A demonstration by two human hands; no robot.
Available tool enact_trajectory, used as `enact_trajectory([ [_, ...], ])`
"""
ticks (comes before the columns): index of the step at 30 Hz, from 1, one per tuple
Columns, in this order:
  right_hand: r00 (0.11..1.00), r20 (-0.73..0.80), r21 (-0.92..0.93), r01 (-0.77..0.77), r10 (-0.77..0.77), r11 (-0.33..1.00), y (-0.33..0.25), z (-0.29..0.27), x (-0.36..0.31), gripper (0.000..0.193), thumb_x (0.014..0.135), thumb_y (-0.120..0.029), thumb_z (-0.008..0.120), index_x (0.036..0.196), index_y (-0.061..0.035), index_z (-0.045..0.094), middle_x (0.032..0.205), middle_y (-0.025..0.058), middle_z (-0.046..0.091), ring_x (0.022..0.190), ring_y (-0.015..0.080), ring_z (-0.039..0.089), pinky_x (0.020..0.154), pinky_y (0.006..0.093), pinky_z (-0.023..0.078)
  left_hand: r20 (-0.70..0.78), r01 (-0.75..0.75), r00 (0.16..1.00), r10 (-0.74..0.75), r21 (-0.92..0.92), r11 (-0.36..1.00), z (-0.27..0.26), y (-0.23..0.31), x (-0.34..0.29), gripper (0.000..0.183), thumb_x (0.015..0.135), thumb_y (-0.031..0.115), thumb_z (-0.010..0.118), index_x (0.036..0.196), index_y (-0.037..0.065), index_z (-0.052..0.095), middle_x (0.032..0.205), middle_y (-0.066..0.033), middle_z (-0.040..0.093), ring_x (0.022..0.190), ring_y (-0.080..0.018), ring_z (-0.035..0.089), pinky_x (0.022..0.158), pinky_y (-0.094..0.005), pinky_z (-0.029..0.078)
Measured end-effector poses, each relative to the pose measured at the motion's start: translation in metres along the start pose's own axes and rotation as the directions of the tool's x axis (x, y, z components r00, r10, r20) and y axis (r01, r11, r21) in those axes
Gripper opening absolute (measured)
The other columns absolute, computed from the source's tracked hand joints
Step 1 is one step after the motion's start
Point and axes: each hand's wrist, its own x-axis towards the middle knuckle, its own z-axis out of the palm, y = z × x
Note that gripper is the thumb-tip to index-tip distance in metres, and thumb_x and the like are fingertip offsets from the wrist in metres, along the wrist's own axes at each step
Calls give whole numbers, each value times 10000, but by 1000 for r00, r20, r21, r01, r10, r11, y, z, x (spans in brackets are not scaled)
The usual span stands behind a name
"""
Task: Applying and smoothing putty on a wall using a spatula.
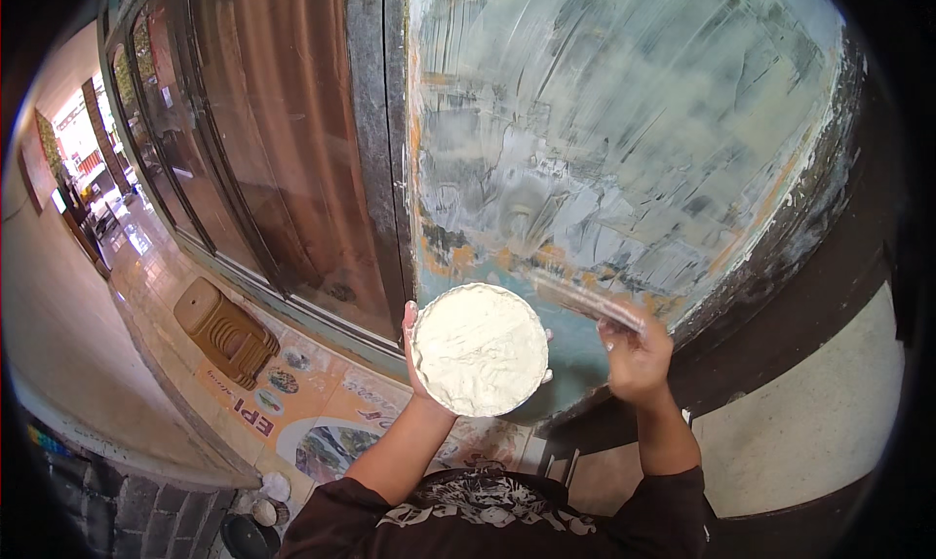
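A round bowl (480,349), filled to its rim with off-white putty, rests in my left hand (422,379); the fingertips curl round its sides and the palm beneath is hidden. My right hand (640,362) is closed on a putty knife (585,298), a thin flat blade smeared by motion and pointing left. The knife is apart from the bowl, up and to its right. Ahead stands a blue-green wall panel (624,120) streaked with white and grey filler, orange patches showing along its left and lower edges. I cannot tell whether the blade touches it.
Left of the panel is a dark-framed window (283,140) with a brown curtain. Stacked brown plastic stools (229,335) stand on the tiled floor beside a printed orange banner (292,403). A dark bucket (250,537) sits by a grey block wall (136,501) at lower left.
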Motion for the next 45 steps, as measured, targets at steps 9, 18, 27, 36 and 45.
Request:
enact_trajectory([
  [9, 926, 226, 217, -350, 302, 911, -33, 6, 63, 371, 936, 61, 550, 1306, 36, 575, 1152, 94, 692, 1013, 126, 640, 909, 279, 503, -15, 13, 1000, -12, 84, 996, 9, 12, -2, 998, 844, 821, 380, 1503, 72, 399, 1526, -255, 398, 1366, -539, 392, 1080, -711, 338],
  [18, 611, 747, -185, 569, -262, 801, -21, 54, 69, 720, 609, 90, 627, 1304, -95, 591, 1325, 103, 625, 1305, 351, 532, 1090, 496, 423, 4, -111, 994, 111, -8, 994, -8, 49, 6, 876, 934, 729, 378, 1418, 8, 497, 1424, -231, 531, 1251, -414, 552, 1084, -525, 425],
  [27, 581, 775, -179, 581, -251, 794, -20, 72, 79, 679, 614, 29, 680, 1271, -128, 612, 1309, 86, 638, 1276, 333, 555, 1067, 513, 430, -40, -108, 993, 108, -22, 994, -7, 63, 3, 883, 926, 738, 382, 1419, 14, 496, 1400, -246, 544, 1208, -429, 582, 1039, -551, 464],
  [36, 623, 759, -247, 544, -189, 802, -25, 83, 76, 673, 619, 73, 660, 1259, -135, 628, 1270, 66, 653, 1262, 309, 566, 1072, 494, 436, -119, -177, 976, 184, 71, 982, -7, 83, -1, 844, 946, 714, 375, 1380, 8, 534, 1378, -229, 570, 1211, -415, 586, 1058, -513, 457],
  [45, 650, 741, -264, 512, -168, 817, -8, 103, 74, 701, 606, 109, 643, 1261, -140, 633, 1276, 69, 649, 1283, 298, 556, 1093, 484, 428, -200, -151, 965, 171, 111, 982, -13, 98, -11, 834, 944, 710, 387, 1372, 11, 538, 1360, -223, 582, 1179, -404, 601, 1030, -520, 476],
])
